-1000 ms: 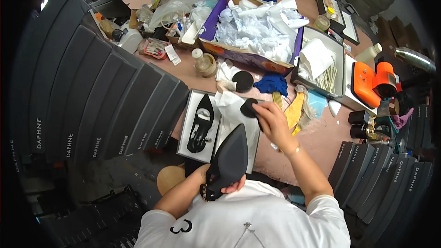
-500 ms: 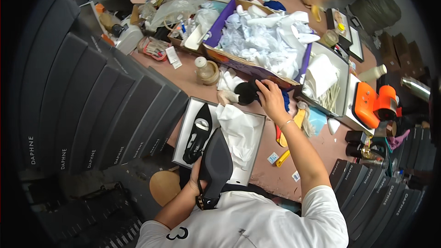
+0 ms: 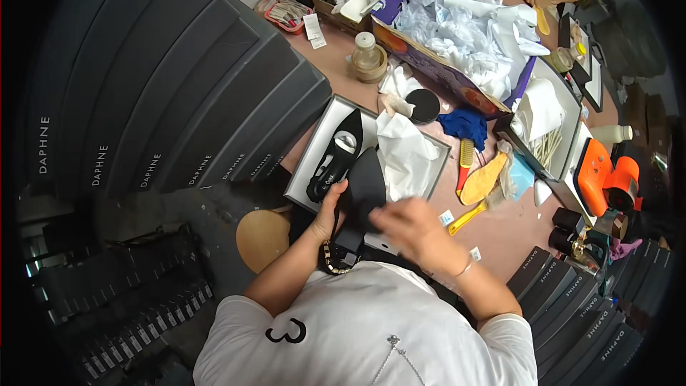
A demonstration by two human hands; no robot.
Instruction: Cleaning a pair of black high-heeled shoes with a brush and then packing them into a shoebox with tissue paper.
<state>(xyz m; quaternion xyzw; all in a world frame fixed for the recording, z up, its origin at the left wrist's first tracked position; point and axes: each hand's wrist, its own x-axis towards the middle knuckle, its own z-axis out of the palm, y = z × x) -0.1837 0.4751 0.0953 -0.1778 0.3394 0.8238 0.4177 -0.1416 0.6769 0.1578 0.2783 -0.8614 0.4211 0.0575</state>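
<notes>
My left hand (image 3: 326,216) grips a black pointed-toe shoe (image 3: 364,189) with its sole turned up. Below that hand hangs a strap with gold-coloured studs (image 3: 334,256). My right hand (image 3: 420,234) is smeared by motion at the right side of the sole, so I cannot tell how its fingers are set or whether they hold anything. Under the shoe lies an open grey-and-white shoebox (image 3: 437,184). A second black shoe (image 3: 337,161) lies in its left side, and crumpled white tissue paper (image 3: 406,151) in its right.
Beyond the shoebox lie a round black pad (image 3: 423,106), a blue cloth (image 3: 464,126) and a jar (image 3: 367,57). A brush (image 3: 465,164) and a yellow-handled tool (image 3: 467,219) lie right. Shoeboxes (image 3: 275,86) are stacked left. A purple carton (image 3: 443,64) holds white paper.
My right hand has come back from the round black pad, now left on the table, to the shoe sole. The view has shifted, and the shoe stays in my left hand.
</notes>
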